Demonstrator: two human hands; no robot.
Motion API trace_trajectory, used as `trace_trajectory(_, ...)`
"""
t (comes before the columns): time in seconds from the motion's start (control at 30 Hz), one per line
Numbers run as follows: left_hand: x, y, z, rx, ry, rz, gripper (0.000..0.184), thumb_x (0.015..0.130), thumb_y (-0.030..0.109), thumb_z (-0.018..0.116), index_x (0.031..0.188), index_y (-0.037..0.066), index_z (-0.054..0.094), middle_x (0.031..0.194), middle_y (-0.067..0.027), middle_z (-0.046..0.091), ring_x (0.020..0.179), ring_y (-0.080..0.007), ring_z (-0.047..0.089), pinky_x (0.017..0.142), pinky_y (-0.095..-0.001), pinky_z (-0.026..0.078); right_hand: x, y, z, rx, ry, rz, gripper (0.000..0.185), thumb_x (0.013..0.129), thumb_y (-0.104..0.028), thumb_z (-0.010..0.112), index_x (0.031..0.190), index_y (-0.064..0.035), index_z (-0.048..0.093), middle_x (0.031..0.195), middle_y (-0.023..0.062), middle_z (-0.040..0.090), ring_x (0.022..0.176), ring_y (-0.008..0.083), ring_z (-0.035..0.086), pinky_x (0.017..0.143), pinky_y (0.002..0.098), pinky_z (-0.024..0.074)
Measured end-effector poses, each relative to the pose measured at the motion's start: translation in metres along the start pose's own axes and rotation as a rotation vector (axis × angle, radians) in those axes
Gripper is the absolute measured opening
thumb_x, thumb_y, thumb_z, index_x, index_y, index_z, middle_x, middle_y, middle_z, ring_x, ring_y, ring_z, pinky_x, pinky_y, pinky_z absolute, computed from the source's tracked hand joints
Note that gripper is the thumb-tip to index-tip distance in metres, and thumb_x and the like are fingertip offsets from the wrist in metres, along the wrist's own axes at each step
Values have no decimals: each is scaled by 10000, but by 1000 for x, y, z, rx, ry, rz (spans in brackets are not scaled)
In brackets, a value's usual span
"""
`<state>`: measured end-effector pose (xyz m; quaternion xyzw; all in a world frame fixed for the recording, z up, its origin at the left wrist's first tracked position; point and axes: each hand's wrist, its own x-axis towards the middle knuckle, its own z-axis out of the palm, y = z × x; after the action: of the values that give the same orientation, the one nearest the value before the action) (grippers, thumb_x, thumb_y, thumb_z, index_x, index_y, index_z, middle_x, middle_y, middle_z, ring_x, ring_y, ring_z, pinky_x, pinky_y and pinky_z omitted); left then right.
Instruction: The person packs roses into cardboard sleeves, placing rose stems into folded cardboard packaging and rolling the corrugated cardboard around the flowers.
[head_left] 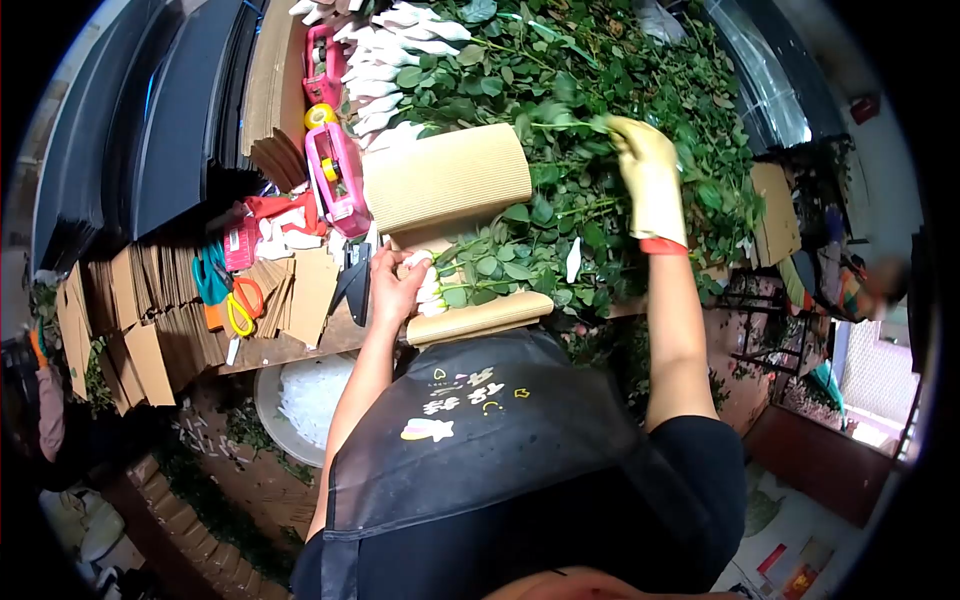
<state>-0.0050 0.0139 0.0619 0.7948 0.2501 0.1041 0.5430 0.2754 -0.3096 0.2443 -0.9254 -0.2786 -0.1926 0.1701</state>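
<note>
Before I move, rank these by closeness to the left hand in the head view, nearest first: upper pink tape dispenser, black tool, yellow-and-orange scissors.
From the left hand:
1. Black tool: immediately left.
2. Yellow-and-orange scissors: farther left.
3. Upper pink tape dispenser: ahead and left, beyond the lower one.

Leafy stems (590, 70) lie heaped on the brown table (341, 334); pink tape dispensers (345, 195) (two) stand there too.
</note>
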Motion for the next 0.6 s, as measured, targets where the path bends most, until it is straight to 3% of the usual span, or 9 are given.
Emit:
trace_trajectory(0.03, 0, -3, 1, -4, 9, 9, 356, 823, 228, 887, 1050, 17, 712, 1382, -298, 565, 1396, -405, 509, 1157, -446, 413, -6, 8, -15, 48, 91, -41, 193, 948, -57, 698, 1106, -127, 785, 1077, 95, 789, 986, 268, 757, 882, 372, 604)
trace_trajectory(0.1, 1, 2, 3, -40, -8, 1, 367, 821, 218, 886, 1079, 20, 715, 1366, -286, 574, 1368, -401, 528, 1153, -441, 416, -18, 10, -46, 179, 55, 37, 179, 957, -87, 710, 1122, -107, 775, 1101, 100, 784, 1005, 273, 751, 891, 368, 598)
trace_trajectory(0.2, -1, 21, -6, -141, -85, -39, 407, 827, 217, 880, 1164, 45, 728, 1353, -254, 588, 1332, -374, 541, 1145, -432, 420, -33, -16, -86, 88, 79, 48, 189, 970, -93, 703, 1150, -104, 762, 1082, 97, 783, 980, 266, 745, 889, 368, 595)
trace_trajectory(0.23, -1, 8, -2, 3, -24, 54, 393, 830, 237, 882, 1169, 90, 748, 1396, -256, 558, 1383, -379, 499, 1154, -439, 414, -37, -18, -94, 51, 69, 84, 188, 977, -100, 700, 1156, -104, 758, 1081, 97, 782, 977, 264, 743, 889, 373, 594)
trace_trajectory(0.37, 0, -2, 2, -117, -42, -27, 327, 832, 247, 886, 1125, 141, 788, 1496, -277, 468, 1448, -413, 437, 1180, -462, 392, -60, 26, -103, -75, 75, 269, 213, 1005, -158, 684, 1203, -134, 760, 1108, 91, 774, 1011, 263, 727, 903, 371, 575)
trace_trajectory(0.4, 1, -3, 1, -115, -45, -21, 320, 833, 245, 886, 1119, 138, 790, 1494, -278, 471, 1450, -411, 436, 1180, -461, 393, -65, 26, -106, -9, 90, 382, 224, 1018, -172, 675, 1224, -145, 758, 1146, 76, 764, 1049, 245, 707, 952, 344, 549)
trace_trajectory(0.5, 0, -1, 3, -100, -32, -15, 312, 829, 239, 890, 1108, 133, 800, 1481, -289, 479, 1435, -411, 458, 1167, -463, 412, -73, 20, -112, 126, 60, 414, 226, 1038, -176, 660, 1239, -132, 753, 1170, 45, 758, 1072, 192, 687, 987, 313, 523)
trace_trajectory(0.53, 0, -1, 3, -96, -33, -8, 321, 824, 246, 893, 1112, 136, 802, 1480, -297, 481, 1422, -415, 474, 1160, -464, 421, -73, 11, -112, 293, 27, 475, 233, 1049, -174, 653, 1252, -102, 743, 1181, 18, 757, 1077, 135, 669, 992, 289, 510)
trace_trajectory(0.6, 1, -5, 3, -64, -20, 10, 340, 816, 262, 899, 1119, 141, 804, 1476, -310, 488, 1397, -422, 501, 1145, -466, 437, -76, -10, -107, 468, -64, 491, 244, 1036, -144, 671, 1261, -69, 731, 1190, 27, 755, 1101, 109, 660, 999, 284, 514)
